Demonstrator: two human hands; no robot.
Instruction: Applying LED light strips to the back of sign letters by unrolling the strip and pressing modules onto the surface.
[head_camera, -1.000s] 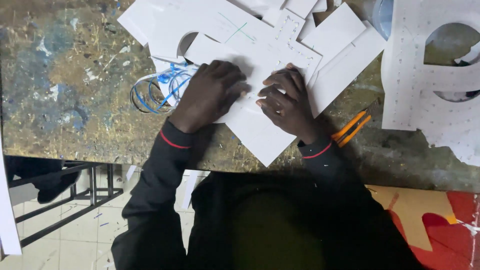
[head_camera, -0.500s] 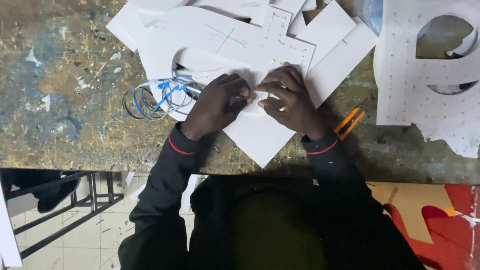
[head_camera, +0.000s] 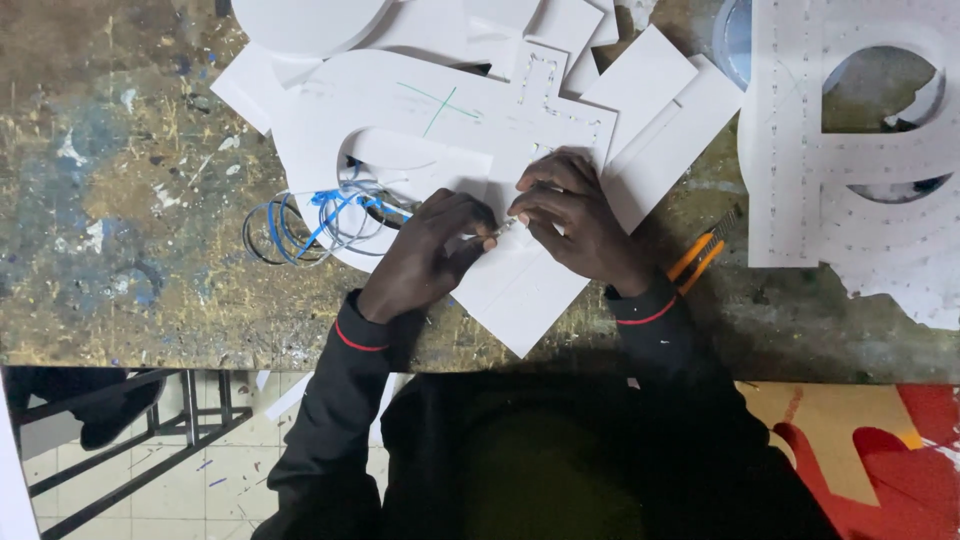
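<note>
My left hand (head_camera: 425, 255) and my right hand (head_camera: 580, 215) meet over a white board piece (head_camera: 520, 290) lying at the table's front edge. Their fingertips pinch a small pale part (head_camera: 500, 230) between them; what it is I cannot tell. The board piece rests on a larger white cut-out sheet (head_camera: 420, 100) marked with a green cross and rows of small holes. A coil of blue and grey wire (head_camera: 310, 220) lies just left of my left hand, partly on the cut-out.
An orange utility knife (head_camera: 700, 258) lies right of my right wrist. A big white letter-shaped panel with dotted holes (head_camera: 850, 170) fills the right side. More white offcuts (head_camera: 640, 80) pile up at the back. The worn, paint-spattered table (head_camera: 120, 200) ends near my body; a metal frame (head_camera: 110, 440) stands below.
Both hands went from lying spread on the board to fingertips brought together, pinching the small part. The view drew closer to the table.
</note>
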